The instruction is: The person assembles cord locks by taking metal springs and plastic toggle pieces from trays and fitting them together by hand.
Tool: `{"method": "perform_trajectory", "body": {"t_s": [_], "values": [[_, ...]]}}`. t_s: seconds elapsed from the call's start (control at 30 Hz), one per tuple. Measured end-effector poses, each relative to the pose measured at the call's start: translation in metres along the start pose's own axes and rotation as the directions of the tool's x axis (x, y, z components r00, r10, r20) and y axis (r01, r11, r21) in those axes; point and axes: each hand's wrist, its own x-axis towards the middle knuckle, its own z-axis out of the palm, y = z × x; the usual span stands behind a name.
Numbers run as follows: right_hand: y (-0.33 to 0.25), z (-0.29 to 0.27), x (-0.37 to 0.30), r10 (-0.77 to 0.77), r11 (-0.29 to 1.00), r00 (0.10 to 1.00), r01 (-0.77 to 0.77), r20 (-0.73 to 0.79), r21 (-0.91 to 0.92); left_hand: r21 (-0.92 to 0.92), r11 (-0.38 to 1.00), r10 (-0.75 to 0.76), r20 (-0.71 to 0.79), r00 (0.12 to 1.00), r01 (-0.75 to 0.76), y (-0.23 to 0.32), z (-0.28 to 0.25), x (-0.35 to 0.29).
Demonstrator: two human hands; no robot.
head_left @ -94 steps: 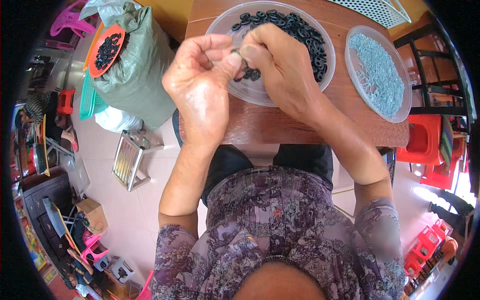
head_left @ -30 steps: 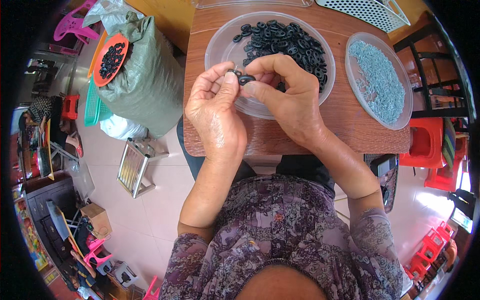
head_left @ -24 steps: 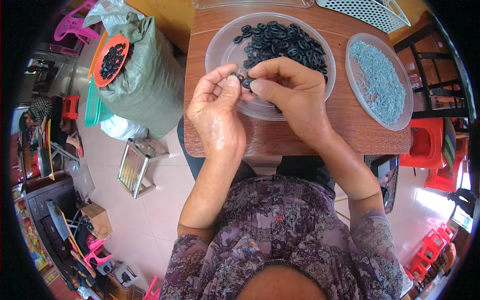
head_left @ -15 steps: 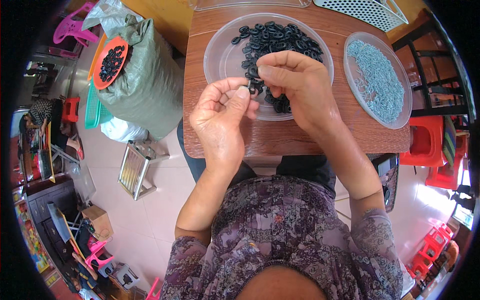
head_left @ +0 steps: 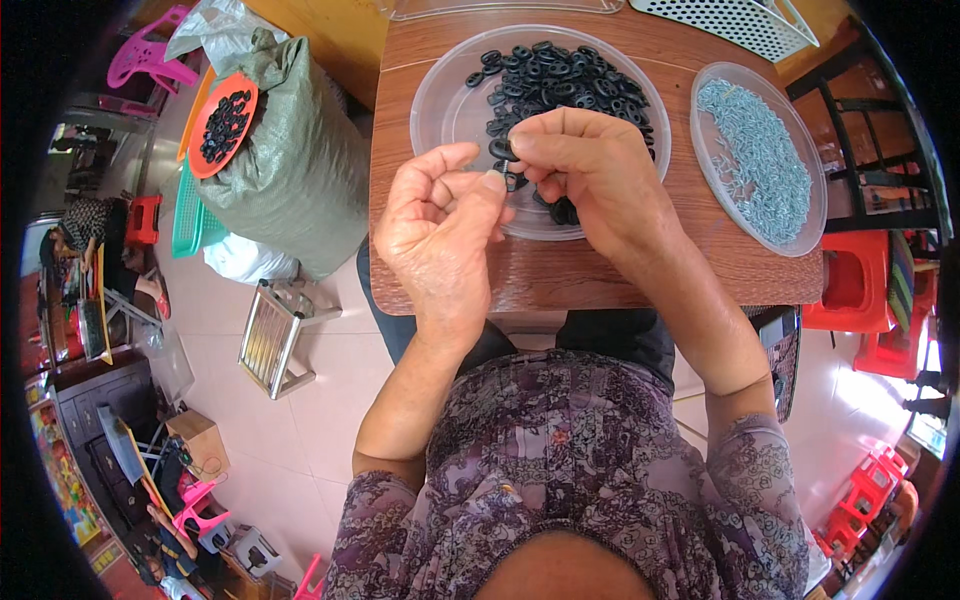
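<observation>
My right hand [head_left: 603, 170] pinches a black oval piece with a hole [head_left: 502, 149] between thumb and fingertips. Close beside it, my left hand [head_left: 440, 225] has its thumb bent in against the curled fingers, with the index finger lifted. A small dark bit with a metallic glint shows at the left thumb tip; its kind is too small to make out. Both hands are over the near part of a round clear plastic tray [head_left: 428, 150], which holds a heap of similar black pieces [head_left: 570, 80].
The tray rests on a brown wooden table [head_left: 700, 285]. At its right is a second tray of small silvery-blue metal pieces [head_left: 760, 160]. A white perforated basket [head_left: 735, 30] stands behind. Left of the table, a bulging sack [head_left: 290, 170] carries an orange plate [head_left: 245, 135] of black pieces.
My left index finger has lifted away from the thumb. The black oval piece in my right hand now shows more plainly, and the hands stay close together over the tray.
</observation>
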Motion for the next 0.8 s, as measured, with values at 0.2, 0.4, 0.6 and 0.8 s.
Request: {"method": "perform_trajectory", "body": {"t_s": [0.2, 0.4, 0.6, 0.8], "values": [[0.0006, 0.0023, -0.0005, -0.036, 0.999, 0.999, 0.035, -0.035, -0.036, 0.026, 1.0, 0.005, -0.008, 1.0, -0.005, -0.0008, -0.0005, 0.0003], [-0.0013, 0.0036, -0.0035, -0.099, 0.985, 0.995, 0.095, -0.019, -0.146, 0.043, 0.999, 0.019, -0.015, 1.0, -0.019, -0.0013, -0.002, 0.0012], [-0.0004, 0.0029, -0.0046, -0.16, 0.96, 0.987, 0.163, 0.031, -0.229, 0.049, 0.998, 0.031, -0.011, 0.999, -0.03, -0.0021, -0.0016, 0.0011], [0.0, 0.0043, -0.0046, -0.213, 0.944, 0.976, 0.217, 0.041, -0.247, 0.076, 0.996, 0.057, -0.006, 0.998, -0.056, -0.0044, -0.0008, 0.0018]]}}
